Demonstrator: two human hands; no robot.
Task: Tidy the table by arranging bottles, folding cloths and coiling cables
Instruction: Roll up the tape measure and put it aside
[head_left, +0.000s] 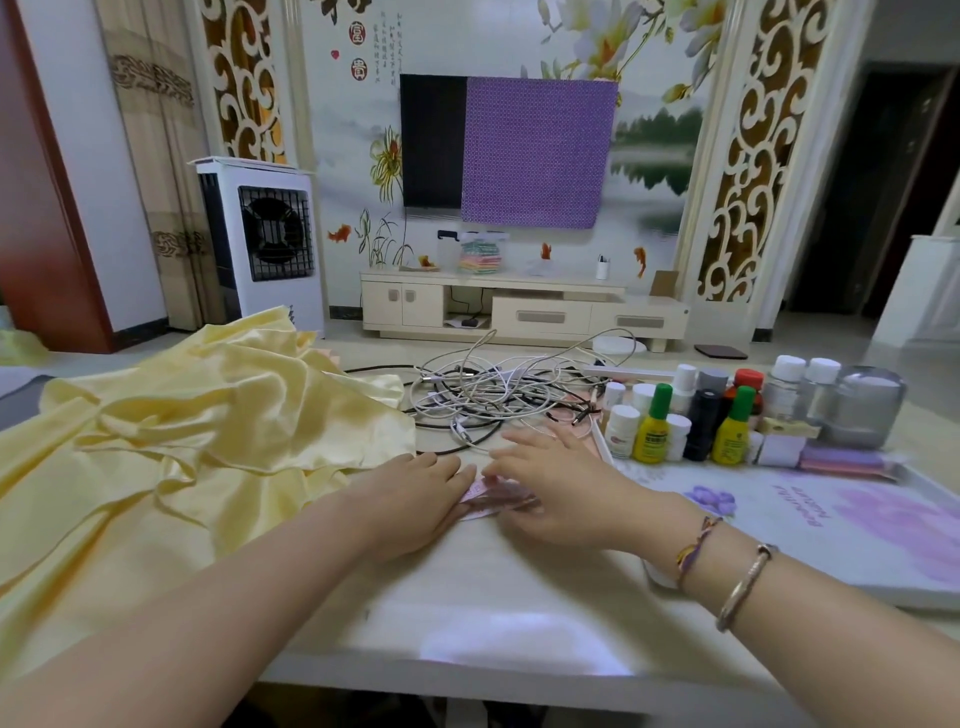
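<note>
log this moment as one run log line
step: folding small pink cloth | left hand: pressing it | right hand: pressing it | cables: tangled | yellow cloth: unfolded | bottles: grouped

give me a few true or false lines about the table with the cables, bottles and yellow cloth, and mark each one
1. The yellow cloth lies crumpled on the left of the table. True.
2. The cables are coiled into neat separate loops. False: they lie in one tangled heap behind the hands.
3. The bottles stand upright in a group on the right. True.
4. The right hand grips a green-capped bottle. False: it rests on a small pink folded cloth in front of the person, away from the bottles.
5. The left hand rests on that same pink cloth. True.
6. The right wrist is bare. False: it wears bracelets.
</note>
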